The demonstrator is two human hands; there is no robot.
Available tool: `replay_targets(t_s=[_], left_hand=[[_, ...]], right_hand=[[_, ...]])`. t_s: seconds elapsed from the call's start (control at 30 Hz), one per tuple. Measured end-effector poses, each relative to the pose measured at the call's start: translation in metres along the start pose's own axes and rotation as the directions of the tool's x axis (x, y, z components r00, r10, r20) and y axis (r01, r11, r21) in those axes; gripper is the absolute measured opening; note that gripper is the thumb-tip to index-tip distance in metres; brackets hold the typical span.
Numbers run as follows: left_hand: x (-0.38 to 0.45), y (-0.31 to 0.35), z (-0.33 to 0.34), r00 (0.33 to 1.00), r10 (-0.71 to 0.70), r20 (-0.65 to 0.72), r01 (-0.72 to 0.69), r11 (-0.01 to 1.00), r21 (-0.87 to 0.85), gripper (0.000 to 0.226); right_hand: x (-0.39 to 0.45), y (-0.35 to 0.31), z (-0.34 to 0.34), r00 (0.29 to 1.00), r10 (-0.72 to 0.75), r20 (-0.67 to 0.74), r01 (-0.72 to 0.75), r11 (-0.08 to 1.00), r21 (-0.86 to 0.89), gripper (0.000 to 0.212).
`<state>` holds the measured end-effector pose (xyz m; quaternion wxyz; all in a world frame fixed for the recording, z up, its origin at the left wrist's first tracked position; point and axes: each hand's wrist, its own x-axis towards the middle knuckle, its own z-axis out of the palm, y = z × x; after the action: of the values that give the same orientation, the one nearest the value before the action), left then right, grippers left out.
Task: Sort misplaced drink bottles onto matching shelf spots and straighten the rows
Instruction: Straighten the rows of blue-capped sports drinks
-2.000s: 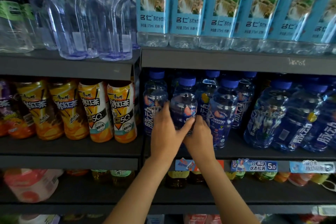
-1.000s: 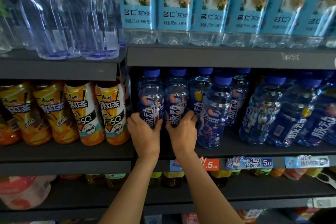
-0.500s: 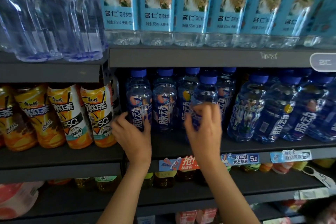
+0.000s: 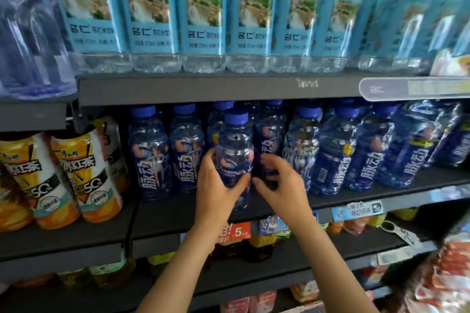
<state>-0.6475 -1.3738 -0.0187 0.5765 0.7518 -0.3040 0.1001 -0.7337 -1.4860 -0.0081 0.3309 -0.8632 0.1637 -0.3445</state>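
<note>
Bottle in hand: a blue-capped sports drink bottle (image 4: 235,150) stands forward of its row on the middle shelf (image 4: 162,216), at about 12 o'clock from my wrists, its base near the front lip.
Left hand: my left hand (image 4: 217,185) wraps the bottle's lower half from 9 o'clock, thumb across the front, fingers curled behind.
Right hand: my right hand (image 4: 281,183) sits at 3 o'clock of the bottle, fingers curled and half open; I cannot tell whether the fingertips touch it or the bottle behind.
Row behind: matching blue bottles (image 4: 150,152) stand close together at 9 and 10 o'clock, more (image 4: 333,152) at 2 and 3 o'clock, some leaning.
Risk, tipping: I judge the neighbours at 3 o'clock could topple if I push this one back crooked, since they are packed tight and already tilted.
Risk, slipping: the wrap looks smooth; a one-handed hold low on the body may let the bottle rotate or slide off the lip.
Risk, wrong slot: labels are blurred, so flavour could be mismatched.
Further out: orange tea bottles (image 4: 86,173) at 9 o'clock, light-blue water bottles (image 4: 203,15) at 12 o'clock above.
</note>
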Motion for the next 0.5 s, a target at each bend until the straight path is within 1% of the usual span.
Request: replay_targets(t_s=[0.03,0.07,0.1,0.13,0.17,0.2,0.27,0.33,0.4,0.43,0.5], left_hand=[[0.000,0.000,0.000,1.000,-0.008,0.000,0.008,1.000,0.002,0.079],[0.000,0.000,0.001,1.000,-0.014,-0.001,0.014,1.000,0.000,0.079],[0.000,0.000,0.002,1.000,-0.017,-0.002,0.017,1.000,-0.005,0.078],[-0.001,0.000,0.003,1.000,-0.020,-0.007,0.020,1.000,-0.014,0.077],[-0.002,0.001,0.004,1.000,-0.023,-0.016,0.022,0.999,-0.023,0.077],[-0.003,0.002,0.006,0.999,-0.027,-0.025,0.026,0.999,-0.026,0.078],[-0.005,0.005,0.008,0.999,-0.032,-0.035,0.032,0.999,-0.006,0.081],[-0.006,0.006,0.010,0.999,-0.041,-0.035,0.042,0.999,0.022,0.084],[-0.007,0.008,0.008,0.998,-0.061,-0.035,0.063,0.997,0.051,0.086],[-0.006,0.009,0.007,0.997,-0.073,-0.039,0.076,0.995,0.067,0.086],[-0.004,0.009,0.005,0.994,-0.088,-0.060,0.094,0.991,0.097,0.084]], right_hand=[[0.000,0.005,-0.009,0.983,0.017,-0.185,-0.027,0.998,-0.051,0.046],[0.002,0.011,-0.018,0.934,0.052,-0.354,-0.086,0.993,-0.080,0.046],[0.005,0.015,-0.026,0.886,0.097,-0.453,-0.151,0.985,-0.084,0.050],[0.009,0.019,-0.030,0.873,0.144,-0.466,-0.208,0.974,-0.090,0.059],[0.013,0.022,-0.032,0.888,0.171,-0.427,-0.244,0.962,-0.123,0.068],[0.016,0.024,-0.031,0.909,0.171,-0.380,-0.253,0.951,-0.179,0.075],[0.019,0.028,-0.024,0.934,0.145,-0.328,-0.245,0.925,-0.290,0.084],[0.020,0.031,-0.017,0.942,0.169,-0.291,-0.266,0.903,-0.337,0.092],[0.021,0.035,-0.012,0.929,0.248,-0.274,-0.322,0.906,-0.274,0.096],[0.024,0.037,-0.011,0.916,0.296,-0.270,-0.359,0.905,-0.229,0.095],[0.027,0.037,-0.010,0.906,0.346,-0.243,-0.396,0.896,-0.202,0.090]])
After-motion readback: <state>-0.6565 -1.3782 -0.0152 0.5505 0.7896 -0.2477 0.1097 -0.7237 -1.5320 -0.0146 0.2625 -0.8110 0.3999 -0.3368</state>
